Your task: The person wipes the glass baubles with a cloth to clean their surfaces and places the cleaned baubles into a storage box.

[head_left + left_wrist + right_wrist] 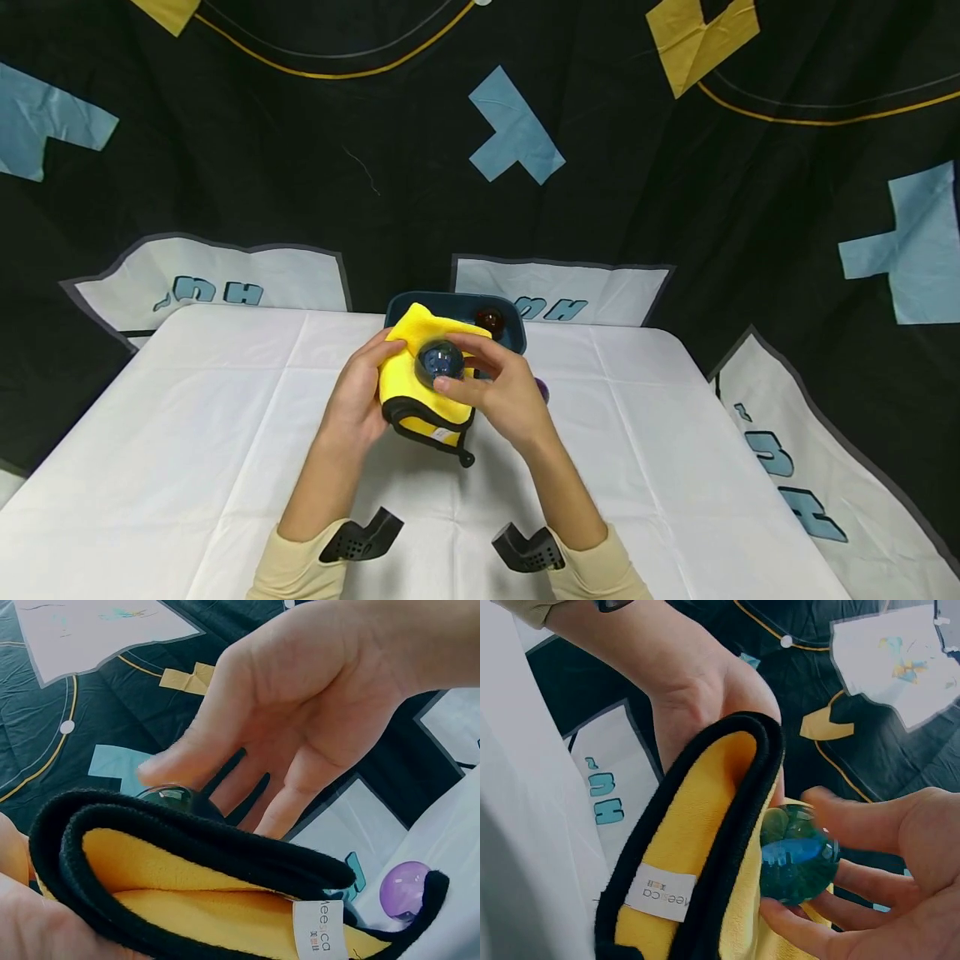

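A folded yellow cloth [405,377] with black edging and a small white tag is gripped at its left side by my left hand [358,392]. Against the cloth's upper face sits a clear dark-blue glass ball [438,363]. My right hand [504,392] pinches this ball between thumb and fingers. In the right wrist view the glass ball [799,855] looks green-blue and touches the cloth [686,817]. The left wrist view shows only the ball's top above the cloth's black edge.
Behind the cloth stands a dark blue tray [420,298] with a dark red ball [490,321] inside. A purple ball [405,891] lies on the white-covered table [225,467], to the right of the cloth. A black printed backdrop [300,167] hangs behind the table.
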`<state>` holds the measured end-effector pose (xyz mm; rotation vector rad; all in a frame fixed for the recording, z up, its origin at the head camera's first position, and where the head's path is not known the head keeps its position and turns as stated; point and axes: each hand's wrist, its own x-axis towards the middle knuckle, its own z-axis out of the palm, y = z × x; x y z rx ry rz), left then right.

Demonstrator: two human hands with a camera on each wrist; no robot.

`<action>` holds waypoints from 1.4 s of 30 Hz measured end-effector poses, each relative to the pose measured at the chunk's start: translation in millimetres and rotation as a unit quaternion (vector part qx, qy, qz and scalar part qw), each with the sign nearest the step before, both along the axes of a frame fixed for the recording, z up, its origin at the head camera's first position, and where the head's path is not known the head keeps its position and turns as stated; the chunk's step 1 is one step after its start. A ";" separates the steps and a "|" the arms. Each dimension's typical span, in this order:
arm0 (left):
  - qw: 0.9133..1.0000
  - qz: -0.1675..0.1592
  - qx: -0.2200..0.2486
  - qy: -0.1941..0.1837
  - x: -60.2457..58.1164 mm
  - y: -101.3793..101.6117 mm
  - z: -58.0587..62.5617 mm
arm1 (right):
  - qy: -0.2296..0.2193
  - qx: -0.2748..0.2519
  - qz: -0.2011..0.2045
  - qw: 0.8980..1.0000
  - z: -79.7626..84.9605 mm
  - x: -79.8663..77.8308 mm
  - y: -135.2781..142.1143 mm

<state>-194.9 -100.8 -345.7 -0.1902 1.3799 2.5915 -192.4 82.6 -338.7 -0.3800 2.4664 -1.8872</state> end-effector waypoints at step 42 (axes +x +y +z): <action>1.000 0.008 -0.018 -0.002 -0.1 1.5 0.5 | 0.046 0.003 -0.021 0.999 -6.5 -2.6 -2.9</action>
